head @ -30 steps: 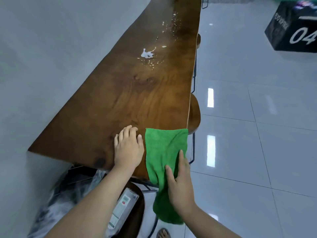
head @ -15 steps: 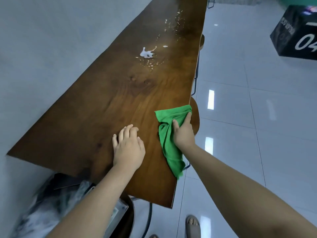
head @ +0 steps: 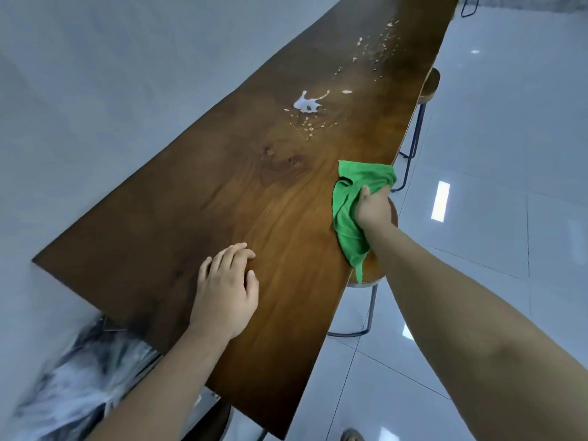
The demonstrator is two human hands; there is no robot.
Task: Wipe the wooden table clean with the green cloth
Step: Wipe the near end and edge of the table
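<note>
Two bare hands over a long dark-brown wooden table [head: 222, 192], head view. The left hand [head: 222, 297] rests palm-down on the tabletop near the table's near end, fingers relaxed and slightly bent, grasping nothing. The right hand [head: 374, 208] clenches a bunched green fabric cloth [head: 348, 227] at the table's right edge; the cloth's upper part lies on the wood and its lower tip reaches over that edge. A white liquid splash [head: 307, 103] sits farther along the table, well apart from the cloth, with pale scattered crumbs [head: 378, 46] beside it and towards the table's far end. A round wooden stool [head: 370, 275] on dark metal legs stands just beside the table's right edge, below the right forearm. A blurred grey-white bundle [head: 73, 386] lies under the table's near end; what it is cannot be told.
</note>
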